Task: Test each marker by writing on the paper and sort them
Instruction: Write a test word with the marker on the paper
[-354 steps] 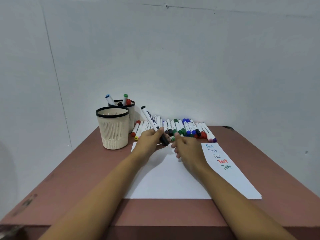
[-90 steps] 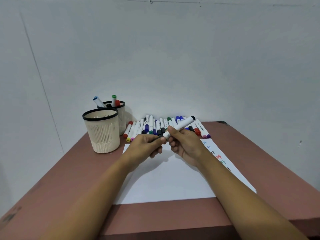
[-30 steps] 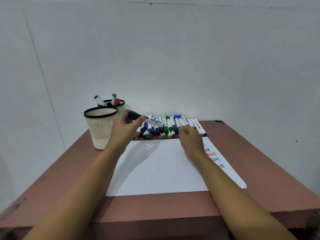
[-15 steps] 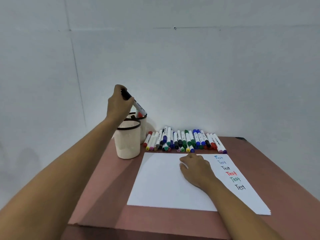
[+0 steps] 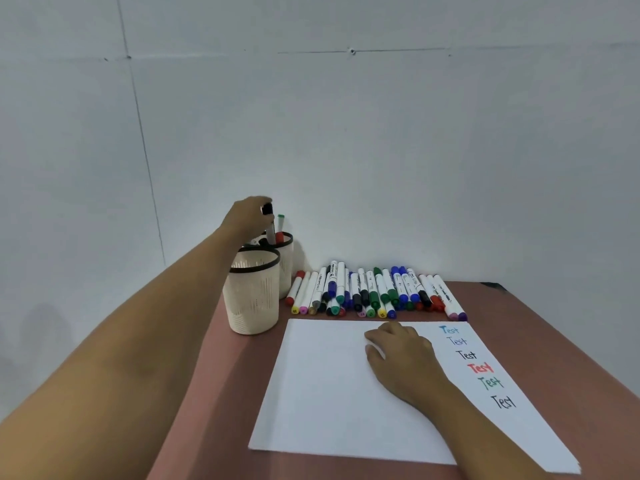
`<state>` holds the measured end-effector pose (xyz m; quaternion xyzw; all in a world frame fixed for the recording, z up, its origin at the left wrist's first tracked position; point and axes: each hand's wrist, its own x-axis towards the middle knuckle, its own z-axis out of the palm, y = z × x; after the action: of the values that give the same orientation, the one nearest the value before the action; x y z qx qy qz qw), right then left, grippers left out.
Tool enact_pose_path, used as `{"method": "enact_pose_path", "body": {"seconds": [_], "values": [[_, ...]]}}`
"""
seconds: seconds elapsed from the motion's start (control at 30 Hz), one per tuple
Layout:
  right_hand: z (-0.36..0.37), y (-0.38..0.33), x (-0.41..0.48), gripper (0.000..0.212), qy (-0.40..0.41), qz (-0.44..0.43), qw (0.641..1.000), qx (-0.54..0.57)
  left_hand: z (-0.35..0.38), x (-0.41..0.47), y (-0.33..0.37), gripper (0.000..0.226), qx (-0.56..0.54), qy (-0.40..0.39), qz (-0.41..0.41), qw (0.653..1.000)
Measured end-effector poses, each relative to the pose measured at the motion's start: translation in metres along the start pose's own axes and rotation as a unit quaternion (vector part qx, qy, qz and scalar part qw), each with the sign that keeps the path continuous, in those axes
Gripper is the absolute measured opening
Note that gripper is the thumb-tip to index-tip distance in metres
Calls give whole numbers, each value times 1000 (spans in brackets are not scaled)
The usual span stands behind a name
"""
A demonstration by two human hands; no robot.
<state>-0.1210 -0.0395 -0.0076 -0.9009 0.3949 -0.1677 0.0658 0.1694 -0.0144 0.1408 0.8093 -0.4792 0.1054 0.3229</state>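
My left hand (image 5: pixel 246 216) grips a black-capped marker (image 5: pixel 268 223) by its top, upright, with its lower end inside the far cup (image 5: pixel 286 251). That cup also holds a green-capped marker (image 5: pixel 280 220) and a red one. My right hand (image 5: pixel 401 355) rests flat on the white paper (image 5: pixel 322 386), fingers relaxed. Down the paper's right side runs a column of the word "Test" (image 5: pixel 479 368) in several colours. A row of several capped markers (image 5: pixel 374 292) lies behind the paper.
A nearer cream cup with a black rim (image 5: pixel 252 299) stands in front of the far cup, left of the paper. The brown table (image 5: pixel 554 327) ends against a plain white wall. My left forearm crosses above the table's left edge.
My left hand has lowered the black marker from a tilt above the cups to upright, its end now in the far cup. My right hand stays on the paper.
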Motion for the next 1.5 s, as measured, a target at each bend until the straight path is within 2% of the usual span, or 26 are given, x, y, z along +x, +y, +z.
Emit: {"method": "enact_pose_path", "body": {"seconds": [0.07, 0.13, 0.3, 0.4, 0.5, 0.57, 0.67, 0.8, 0.97, 1.1, 1.27, 1.37, 1.5], "values": [[0, 0, 1, 40, -1, 1, 1000, 2, 6, 3, -5, 35, 68, -111, -5, 991], [0, 0, 1, 40, -2, 3, 1000, 4, 9, 4, -9, 35, 93, -171, -25, 981], [0, 0, 0, 39, -3, 8, 1000, 3, 1, -1, -2, 26, 44, -108, -6, 993], [-1, 0, 0, 39, -5, 7, 1000, 9, -10, -21, 21, 35, -7, -23, 32, 999], [-4, 0, 0, 38, -7, 14, 999, 28, -9, -54, 52, 33, -65, 28, 99, 993], [-6, 0, 2, 38, -13, 23, 999, 41, 2, -85, 70, 31, -98, 11, 139, 985], [-10, -1, 3, 34, -10, 39, 997, 67, 36, -129, 79, 31, -95, -56, 164, 980], [-15, -2, 4, 32, -6, 58, 994, 96, 86, -163, 67, 35, -39, -153, 148, 976], [-21, -3, 4, 31, -13, 62, 990, 124, 105, -174, 53, 33, -6, -211, 135, 968], [-37, -10, 20, 27, 2, 55, 994, 89, 110, -173, 50, 28, 9, -212, 144, 967], [-41, -25, 60, 26, 35, 54, 993, 99, 113, -174, 47, 28, 4, -206, 152, 967], [-34, -36, 80, 29, 23, 50, 994, 97, 115, -172, 45, 29, -5, -199, 158, 967], [-21, -46, 97, 35, 10, 59, 997, 43, 118, -169, 43, 29, -1, -199, 166, 966]]}}
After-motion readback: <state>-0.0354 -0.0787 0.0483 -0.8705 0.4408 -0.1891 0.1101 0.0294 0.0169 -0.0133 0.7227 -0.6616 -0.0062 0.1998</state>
